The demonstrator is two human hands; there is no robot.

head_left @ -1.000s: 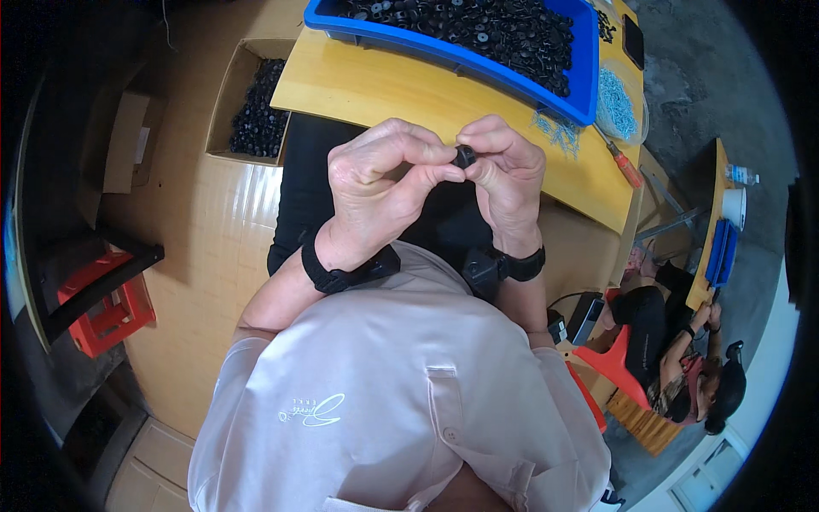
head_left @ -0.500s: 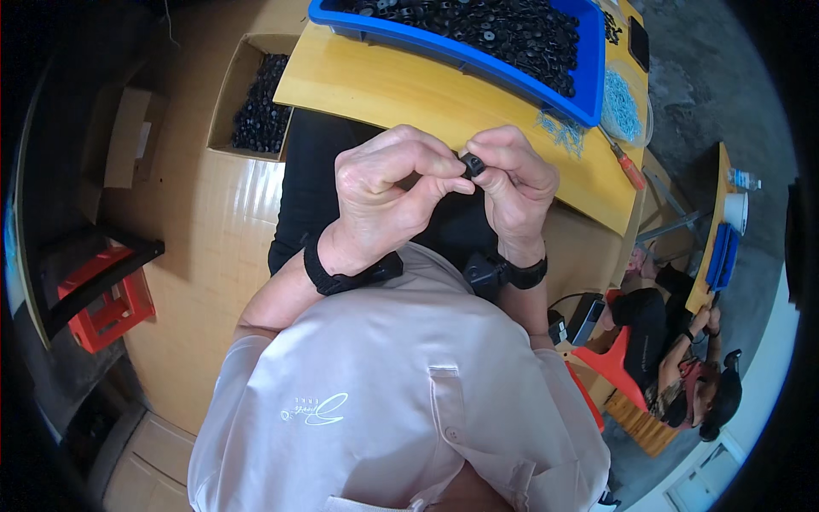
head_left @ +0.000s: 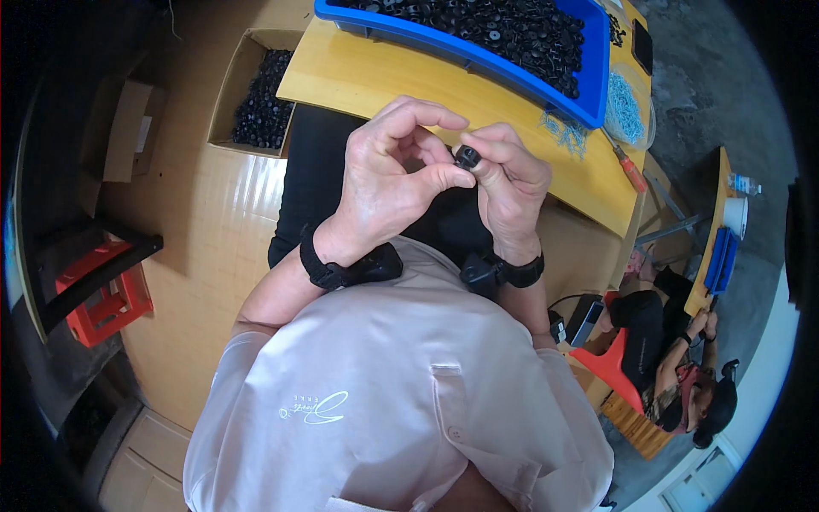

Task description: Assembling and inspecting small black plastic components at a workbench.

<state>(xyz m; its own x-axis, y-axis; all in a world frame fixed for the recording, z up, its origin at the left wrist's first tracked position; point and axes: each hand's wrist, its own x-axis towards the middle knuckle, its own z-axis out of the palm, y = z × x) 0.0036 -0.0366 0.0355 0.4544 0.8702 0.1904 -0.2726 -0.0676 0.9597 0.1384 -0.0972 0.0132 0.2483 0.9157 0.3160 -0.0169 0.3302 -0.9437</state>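
Note:
A small round black plastic part [head_left: 467,157] is pinched between the thumb and index finger of my right hand [head_left: 514,183], above my lap near the table edge. My left hand [head_left: 394,175] is just beside it, index finger raised away and the other fingers loosely curled. Its thumb tip lies against or very near the part's lower side; I cannot tell whether it touches. Behind my hands, a blue tray [head_left: 478,61] filled with similar black parts rests on the yellow table [head_left: 375,81].
A cardboard box [head_left: 223,107] of black parts stands at the left. Toward the right are a red-handled screwdriver [head_left: 631,173], a container of light-blue pieces [head_left: 625,111] and a phone [head_left: 641,47]. A co-worker [head_left: 674,358] sits at the lower right; a red stool [head_left: 111,294] stands left.
My left index finger has lifted off the black part and the left fingers have spread. My right hand still pinches the part, with its dark end turned more into view.

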